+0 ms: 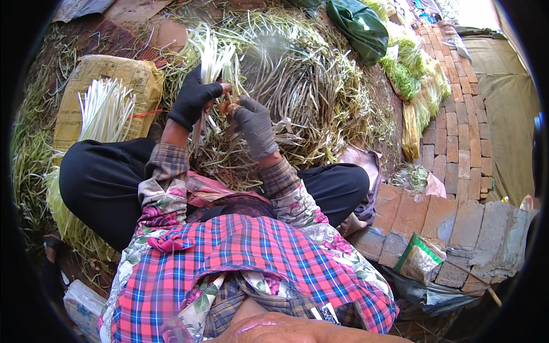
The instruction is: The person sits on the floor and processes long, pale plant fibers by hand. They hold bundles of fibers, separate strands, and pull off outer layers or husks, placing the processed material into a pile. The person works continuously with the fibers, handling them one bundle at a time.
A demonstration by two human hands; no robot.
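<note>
My left hand [198,97], in a black fingerless glove, is closed around a small bunch of pale stalks [211,58] whose white ends point away from me. Close beside it, my right hand [254,122], in a grey fingerless glove, pinches leafy strands at the near side of the bunch with thumb and forefinger. Under and beyond both hands spreads a large heap of long leafy stalks [296,85], green to dry brown. A bundle of trimmed white stalks [105,109] lies on a yellow woven sack [146,81] to the left, with a red strip by it.
Loose green leaves [30,150] cover the ground at far left, and pale yellow stalks [73,214] lie beside my left knee. A dark green cloth [360,32] and more greens [407,68] are at upper right. A brick path [454,128] runs along the right, near a white-and-green bag [422,257].
</note>
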